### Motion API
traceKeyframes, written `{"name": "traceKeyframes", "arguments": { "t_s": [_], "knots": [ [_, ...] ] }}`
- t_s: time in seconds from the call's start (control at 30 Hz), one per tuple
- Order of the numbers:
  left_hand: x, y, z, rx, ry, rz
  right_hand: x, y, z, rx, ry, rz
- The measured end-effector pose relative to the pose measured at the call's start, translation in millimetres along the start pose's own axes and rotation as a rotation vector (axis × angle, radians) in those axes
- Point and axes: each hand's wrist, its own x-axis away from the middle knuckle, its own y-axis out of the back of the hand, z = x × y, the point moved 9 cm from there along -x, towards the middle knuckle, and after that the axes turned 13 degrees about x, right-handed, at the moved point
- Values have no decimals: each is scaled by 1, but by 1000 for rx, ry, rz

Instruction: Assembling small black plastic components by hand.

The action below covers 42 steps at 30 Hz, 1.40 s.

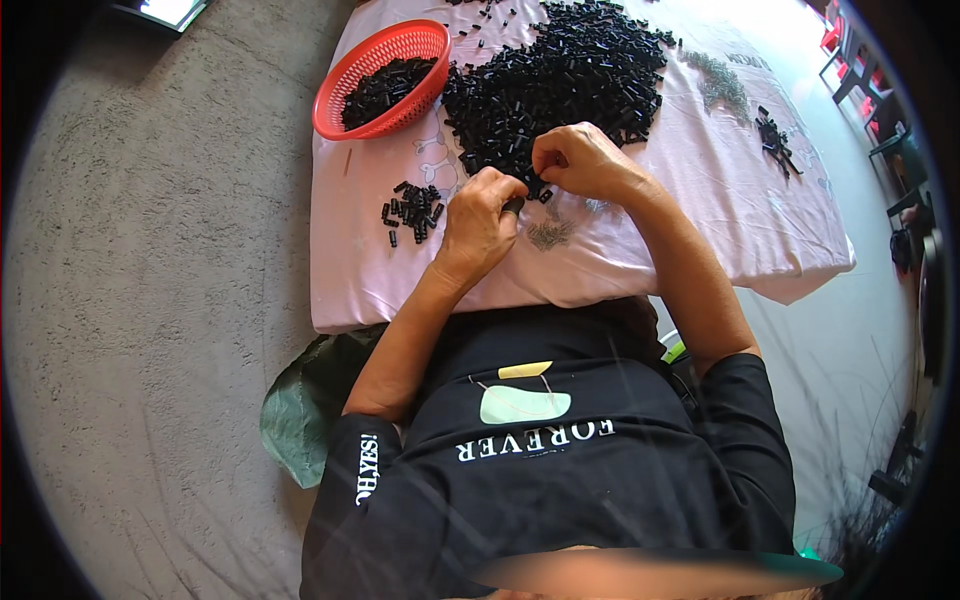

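Observation:
A large heap of small black cylindrical parts (560,85) covers the middle of the cloth. At its near edge my left hand (478,228) is closed, with a small black part (513,205) between thumb and fingers. My right hand (588,165) is just to the right, its fingers bent in a pinch over the heap's near tip. Whatever its fingertips hold is hidden. Below the hands lies a small patch of fine metallic pieces (549,234). Left of my left hand sits a small separate pile of black parts (412,212).
A red perforated basket (330,95) with more black parts stands at the far left of the pale pink cloth (370,285). Toward the right lie a spread of fine metallic pieces (722,85) and a small black cluster (775,143). A green bag (300,410) hangs below the table's left corner.

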Motion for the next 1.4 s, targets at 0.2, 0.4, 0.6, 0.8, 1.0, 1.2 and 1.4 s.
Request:
{"name": "traceKeyframes", "arguments": {
  "t_s": [0.2, 0.4, 0.6, 0.8, 1.0, 1.2, 1.4],
  "knots": [
    [-11, -15, -7, -156, -139, 39, 2, -2, 5, 39, 2, 130],
    [-4, -13, 3, -139, -67, 43, 5, -9, 9, 79, 35, 135],
    [3, -6, 11, -56, 6, 47, 7, -11, 11, 113, 35, 159],
    [9, 3, 2, -71, 17, 53, 7, -12, 14, 135, 42, 172],
    [20, 3, -7, 16, -17, 79, 6, -6, 15, 54, 132, 48],
    [23, -8, -5, -59, -18, 113, 4, -9, 16, -211, -13, 207],
    [26, -10, -1, -160, -12, 131, 6, -18, 14, -335, -66, 316]
  ]
}}
